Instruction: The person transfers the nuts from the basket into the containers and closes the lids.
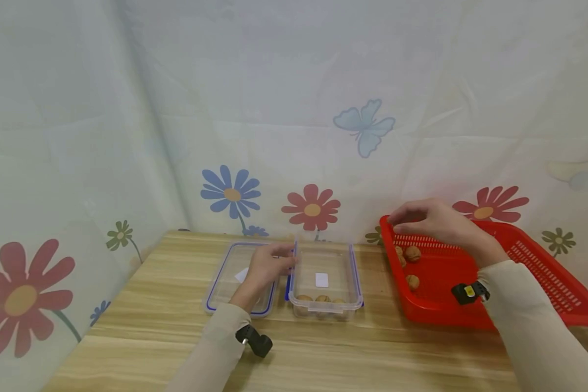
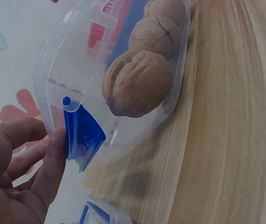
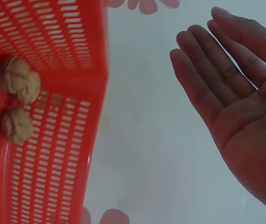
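A clear plastic container (image 1: 350, 280) with blue side latches stands in the middle of the table, walnuts (image 2: 140, 83) lying along its near end. My left hand (image 1: 268, 265) pinches the container's left rim, its fingertips right beside a blue latch (image 2: 81, 135) in the left wrist view. Over the left wall of the red basket (image 1: 463, 310) is my right hand (image 1: 433, 222); the right wrist view shows its palm with nothing in it and the fingers nearly straight. Several walnuts (image 1: 412, 253) lie inside the basket, by its left side.
Left of the container, a clear lid (image 1: 220, 288) with a blue seal lies on the wooden table (image 1: 142, 321), partly behind my left hand. A flower-printed cloth (image 1: 284, 136) hangs behind the table and along its left side.
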The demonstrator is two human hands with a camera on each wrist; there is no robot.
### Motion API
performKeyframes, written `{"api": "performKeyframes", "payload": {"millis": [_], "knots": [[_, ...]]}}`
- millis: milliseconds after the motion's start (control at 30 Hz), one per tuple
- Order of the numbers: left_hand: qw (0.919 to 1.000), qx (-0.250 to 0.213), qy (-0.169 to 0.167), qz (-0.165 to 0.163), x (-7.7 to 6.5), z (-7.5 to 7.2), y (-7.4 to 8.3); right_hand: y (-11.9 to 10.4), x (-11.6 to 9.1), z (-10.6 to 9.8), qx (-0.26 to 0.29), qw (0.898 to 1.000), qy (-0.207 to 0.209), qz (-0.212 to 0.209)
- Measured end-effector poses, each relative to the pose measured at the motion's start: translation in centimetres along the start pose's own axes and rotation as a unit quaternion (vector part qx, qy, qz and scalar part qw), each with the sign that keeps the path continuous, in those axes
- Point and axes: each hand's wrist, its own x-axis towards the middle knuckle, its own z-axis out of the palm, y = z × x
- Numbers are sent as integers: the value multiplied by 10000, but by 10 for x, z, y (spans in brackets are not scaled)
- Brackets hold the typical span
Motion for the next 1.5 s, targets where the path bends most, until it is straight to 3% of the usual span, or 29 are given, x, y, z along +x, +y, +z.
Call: {"api": "performKeyframes", "payload": {"millis": [367,533,1000,1500], "knots": [[9999,150,-8,-17,-1,0,1,35,6,-3,-53,9999,-28,108],[10000,52,-17,2,-1,0,1,50,7,-1,12,9991,-137,397],[9999,97,-11,36,-2,-1,2,82,19,8,207,9964,-498,660],[9997,257,-9,-38,-2,0,3,108,18,15,226,9922,-775,948]]}}
